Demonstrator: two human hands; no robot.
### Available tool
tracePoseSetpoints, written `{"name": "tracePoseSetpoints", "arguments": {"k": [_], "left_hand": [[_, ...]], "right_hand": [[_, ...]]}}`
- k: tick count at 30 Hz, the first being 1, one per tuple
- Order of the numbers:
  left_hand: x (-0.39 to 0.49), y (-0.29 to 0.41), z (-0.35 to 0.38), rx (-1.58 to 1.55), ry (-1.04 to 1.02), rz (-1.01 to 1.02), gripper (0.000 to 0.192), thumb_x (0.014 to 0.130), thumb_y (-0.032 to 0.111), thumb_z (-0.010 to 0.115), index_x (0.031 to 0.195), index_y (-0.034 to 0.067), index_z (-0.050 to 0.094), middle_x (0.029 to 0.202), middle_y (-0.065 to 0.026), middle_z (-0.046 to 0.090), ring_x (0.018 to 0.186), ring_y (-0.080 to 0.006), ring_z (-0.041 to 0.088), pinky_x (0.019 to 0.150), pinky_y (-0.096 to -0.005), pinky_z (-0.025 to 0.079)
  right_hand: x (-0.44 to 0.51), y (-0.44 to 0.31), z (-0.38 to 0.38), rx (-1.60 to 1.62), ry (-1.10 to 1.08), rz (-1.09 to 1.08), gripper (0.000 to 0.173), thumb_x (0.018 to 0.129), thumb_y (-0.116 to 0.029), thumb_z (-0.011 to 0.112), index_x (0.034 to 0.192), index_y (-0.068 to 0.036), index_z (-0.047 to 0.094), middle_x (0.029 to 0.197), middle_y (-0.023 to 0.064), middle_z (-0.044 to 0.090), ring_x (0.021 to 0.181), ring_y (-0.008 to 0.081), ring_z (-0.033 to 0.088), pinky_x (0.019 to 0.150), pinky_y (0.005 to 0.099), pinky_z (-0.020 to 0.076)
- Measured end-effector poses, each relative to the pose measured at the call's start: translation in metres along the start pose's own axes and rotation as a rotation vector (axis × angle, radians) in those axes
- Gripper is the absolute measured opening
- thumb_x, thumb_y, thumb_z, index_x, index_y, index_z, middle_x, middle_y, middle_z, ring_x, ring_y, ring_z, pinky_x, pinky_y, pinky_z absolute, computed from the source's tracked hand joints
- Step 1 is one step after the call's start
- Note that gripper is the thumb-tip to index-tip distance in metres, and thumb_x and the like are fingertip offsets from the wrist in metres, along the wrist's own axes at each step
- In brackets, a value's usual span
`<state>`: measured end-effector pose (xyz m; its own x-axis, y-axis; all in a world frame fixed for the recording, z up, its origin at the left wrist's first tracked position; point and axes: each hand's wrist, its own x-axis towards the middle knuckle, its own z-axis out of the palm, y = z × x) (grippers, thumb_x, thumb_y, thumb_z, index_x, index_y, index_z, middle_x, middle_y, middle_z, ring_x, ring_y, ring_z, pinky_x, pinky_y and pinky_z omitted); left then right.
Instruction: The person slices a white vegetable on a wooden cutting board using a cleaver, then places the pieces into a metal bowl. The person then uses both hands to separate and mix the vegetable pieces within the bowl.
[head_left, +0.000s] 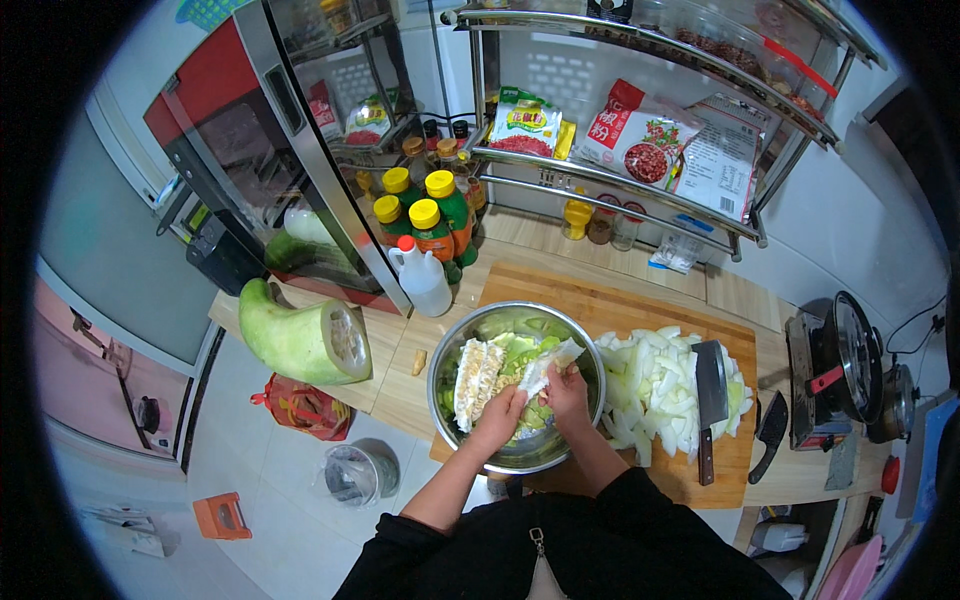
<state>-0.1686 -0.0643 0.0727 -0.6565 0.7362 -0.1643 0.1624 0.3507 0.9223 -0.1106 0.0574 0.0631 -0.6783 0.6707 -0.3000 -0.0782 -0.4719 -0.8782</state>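
My left hand and my right hand grip a torn strip of white melon pith between them. They hold it over a stainless steel bowl. Inside the bowl lie longer pieces of seedy pith and pale green peel scraps. Pale seeds show near my right fingertips. The bowl stands on the left part of a wooden cutting board. To its right is a heap of sliced white melon, with a cleaver lying across it.
A cut winter melon lies on the counter at left, near a white jug and several yellow-capped bottles. A black knife and a stove with a lidded pan are at right. A spice rack hangs behind.
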Motion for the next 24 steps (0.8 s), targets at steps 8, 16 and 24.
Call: {"name": "tracePoseSetpoints", "arguments": {"k": [8, 16, 24], "left_hand": [[-0.004, 0.004, 0.012, 0.220, 0.170, 0.061, 0.023, 0.087, 0.024, 0.039, 0.084, 0.003, 0.048, 0.069, -0.0242, 0.053, 0.068, -0.0432, 0.050, 0.060, -0.0465, 0.040], [-0.003, -0.010, 0.013, -0.259, -0.051, -0.008, 0.020, 0.089, 0.022, 0.040, 0.086, 0.004, 0.049, 0.069, -0.0010, 0.049, 0.057, -0.0107, 0.041, 0.053, -0.0231, 0.036], [-0.001, 0.014, 0.013, -0.441, -0.023, -0.150, 0.026, 0.090, 0.029, 0.037, 0.084, 0.007, 0.050, 0.064, 0.0025, 0.047, 0.051, -0.0057, 0.036, 0.047, -0.0193, 0.031]], "right_hand": [[-0.002, 0.002, -0.002, 0.014, 0.014, -0.032, 0.008, 0.085, -0.013, 0.048, 0.089, -0.006, 0.046, 0.068, 0.0002, 0.048, 0.046, 0.0067, 0.042, 0.037, 0.0208, 0.0352], [-0.005, -0.009, -0.002, 0.031, -0.007, -0.055, 0.006, 0.085, -0.012, 0.047, 0.088, -0.006, 0.046, 0.067, -0.0004, 0.049, 0.047, 0.0057, 0.043, 0.037, 0.0196, 0.0345], [-0.008, -0.007, -0.001, -0.056, -0.069, -0.025, 0.008, 0.085, -0.015, 0.048, 0.084, -0.007, 0.047, 0.062, 0.0004, 0.050, 0.043, 0.0073, 0.044, 0.037, 0.0205, 0.0350]]}}
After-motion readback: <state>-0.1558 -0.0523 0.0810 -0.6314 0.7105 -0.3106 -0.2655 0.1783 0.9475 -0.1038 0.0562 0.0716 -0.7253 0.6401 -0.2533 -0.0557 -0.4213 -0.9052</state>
